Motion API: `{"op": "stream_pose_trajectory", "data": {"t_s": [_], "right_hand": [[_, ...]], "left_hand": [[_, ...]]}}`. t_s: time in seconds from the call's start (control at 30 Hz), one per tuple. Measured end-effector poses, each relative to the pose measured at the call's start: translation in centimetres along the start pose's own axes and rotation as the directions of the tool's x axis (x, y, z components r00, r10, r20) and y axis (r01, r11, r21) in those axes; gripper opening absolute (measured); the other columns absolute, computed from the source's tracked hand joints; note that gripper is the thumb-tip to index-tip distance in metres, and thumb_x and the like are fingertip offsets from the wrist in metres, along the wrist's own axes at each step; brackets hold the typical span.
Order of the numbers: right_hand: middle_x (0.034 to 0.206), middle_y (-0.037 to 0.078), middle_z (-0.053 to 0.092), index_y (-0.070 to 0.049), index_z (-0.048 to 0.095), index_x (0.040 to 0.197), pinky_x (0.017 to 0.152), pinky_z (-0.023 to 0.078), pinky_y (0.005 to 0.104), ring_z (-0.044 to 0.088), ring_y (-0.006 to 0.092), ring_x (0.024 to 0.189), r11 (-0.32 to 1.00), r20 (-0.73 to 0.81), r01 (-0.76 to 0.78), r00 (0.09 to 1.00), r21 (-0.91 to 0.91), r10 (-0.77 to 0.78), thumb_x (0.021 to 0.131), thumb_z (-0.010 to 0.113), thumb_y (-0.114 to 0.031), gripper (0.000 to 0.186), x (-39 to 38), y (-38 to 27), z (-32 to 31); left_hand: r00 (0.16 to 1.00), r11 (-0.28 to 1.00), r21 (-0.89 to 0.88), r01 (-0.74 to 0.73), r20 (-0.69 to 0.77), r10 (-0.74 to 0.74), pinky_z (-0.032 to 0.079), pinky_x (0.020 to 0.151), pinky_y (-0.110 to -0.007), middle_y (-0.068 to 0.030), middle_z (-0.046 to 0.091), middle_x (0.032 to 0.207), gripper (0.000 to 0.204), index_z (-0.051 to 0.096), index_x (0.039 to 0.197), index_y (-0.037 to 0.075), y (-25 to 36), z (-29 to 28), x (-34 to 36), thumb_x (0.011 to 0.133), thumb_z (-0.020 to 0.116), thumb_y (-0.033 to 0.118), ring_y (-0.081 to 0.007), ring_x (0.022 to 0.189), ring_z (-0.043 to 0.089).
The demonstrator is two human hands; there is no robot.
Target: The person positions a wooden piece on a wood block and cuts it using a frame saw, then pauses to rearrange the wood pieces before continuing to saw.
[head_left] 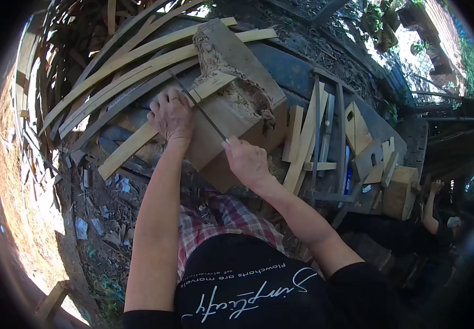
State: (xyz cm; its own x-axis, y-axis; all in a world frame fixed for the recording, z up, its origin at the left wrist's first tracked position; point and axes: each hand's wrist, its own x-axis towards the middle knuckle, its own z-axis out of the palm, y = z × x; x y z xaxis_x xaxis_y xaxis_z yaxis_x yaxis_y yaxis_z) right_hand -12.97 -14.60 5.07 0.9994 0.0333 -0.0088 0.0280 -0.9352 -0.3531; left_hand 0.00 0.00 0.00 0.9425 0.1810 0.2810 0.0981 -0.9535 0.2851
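A pale wooden strip (130, 151) lies slantwise over a large wooden block (237, 46) with a rough, hollowed side. My left hand (171, 116) is closed over the strip and holds it down against the block. My right hand (247, 163) grips the near end of a thin, dark saw (205, 116), seen almost edge-on. The saw's blade crosses the strip just right of my left fingers. A dark line runs across the strip beside the blade. My right hand hides the saw's handle, and how deep the blade sits cannot be told.
Long wooden slats (138, 52) lie at the far left. To the block's right are more strips (307, 131), a metal frame (340, 137), cut wooden pieces (357, 131) and a blue pen-like object (348, 181). Scraps litter the ground (100, 219). Another person's hand (437, 186) is at right.
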Motion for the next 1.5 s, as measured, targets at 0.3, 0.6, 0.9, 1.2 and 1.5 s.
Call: {"op": "stream_pose_trajectory", "data": {"t_s": [0.3, 0.6, 0.9, 1.2, 1.5], "right_hand": [[0.083, 0.025, 0.065, -0.005, 0.062, 0.097, 0.068, 0.048, 0.055, 0.063, 0.0462, 0.078, 0.838, -0.183, -0.544, 0.821, 0.033, 0.54, 0.1, 0.04, -0.039, 0.041, -1.9, 18.7, 2.6], [0.106, 0.025, 0.062, -0.006, 0.06, 0.109, 0.085, 0.047, 0.0485, 0.059, 0.0429, 0.101, 0.833, -0.141, -0.549, 0.821, 0.066, 0.553, 0.097, 0.045, -0.042, 0.041, 4.1, 26.0, 3.7], [0.097, 0.023, 0.058, 0.003, 0.055, 0.097, 0.085, 0.046, 0.0484, 0.057, 0.0385, 0.095, 0.101, -0.625, -0.881, -0.243, 0.462, 0.742, 0.077, 0.077, -0.04, 0.052, -19.7, 27.2, 2.7], [0.113, 0.017, 0.064, 0.004, 0.058, 0.116, 0.09, 0.051, 0.0462, 0.064, 0.0313, 0.097, -0.279, 0.271, -0.011, -0.199, 0.96, 0.942, 0.077, 0.076, -0.043, 0.063, -24.7, 33.0, 3.5], [0.07, 0.002, 0.055, -0.008, 0.053, 0.079, 0.083, 0.047, 0.0402, 0.057, 0.0214, 0.076, -0.389, 0.286, 0.302, 0.333, 0.87, 0.898, 0.086, 0.069, -0.029, 0.027, -25.4, 36.2, 3.1]], "left_hand": [[0.998, 1.0, -0.003, -0.026, -0.053, 0.026, 0.041, 0.08, -0.047, -0.0067, 0.059, 0.097, 0.02, 0.061, 0.098, 0.016, 0.1, -0.1, -0.1, 0.093, 0.05, 0.032, -0.0309, 0.094, 0.055], [1.0, 0.999, 0.046, -0.007, -0.017, 0.007, 0.041, 0.08, -0.047, -0.0073, 0.06, 0.097, 0.023, 0.061, 0.097, 0.015, 0.1, 0.2, 0.1, 0.094, 0.048, 0.034, -0.0319, 0.094, 0.055], [0.996, 1.0, 0.014, -0.022, -0.083, 0.023, 0.041, 0.077, -0.045, -0.0073, 0.059, 0.092, 0.017, 0.06, 0.089, 0.014, -0.1, 0.3, 0.0, 0.089, 0.054, 0.03, -0.0303, 0.09, 0.055], [0.989, 0.981, -0.191, 0.014, -0.139, -0.041, 0.038, 0.077, -0.044, -0.0079, 0.056, 0.087, 0.013, 0.059, 0.084, 0.013, -0.4, -0.1, -0.2, 0.084, 0.058, 0.025, -0.0295, 0.089, 0.054], [1.0, 0.966, -0.256, -0.025, -0.014, 0.022, 0.036, 0.079, -0.043, -0.0061, 0.059, 0.085, 0.034, 0.061, 0.092, 0.014, -0.9, -0.8, -0.5, 0.086, 0.059, 0.048, -0.026, 0.084, 0.055]]}}
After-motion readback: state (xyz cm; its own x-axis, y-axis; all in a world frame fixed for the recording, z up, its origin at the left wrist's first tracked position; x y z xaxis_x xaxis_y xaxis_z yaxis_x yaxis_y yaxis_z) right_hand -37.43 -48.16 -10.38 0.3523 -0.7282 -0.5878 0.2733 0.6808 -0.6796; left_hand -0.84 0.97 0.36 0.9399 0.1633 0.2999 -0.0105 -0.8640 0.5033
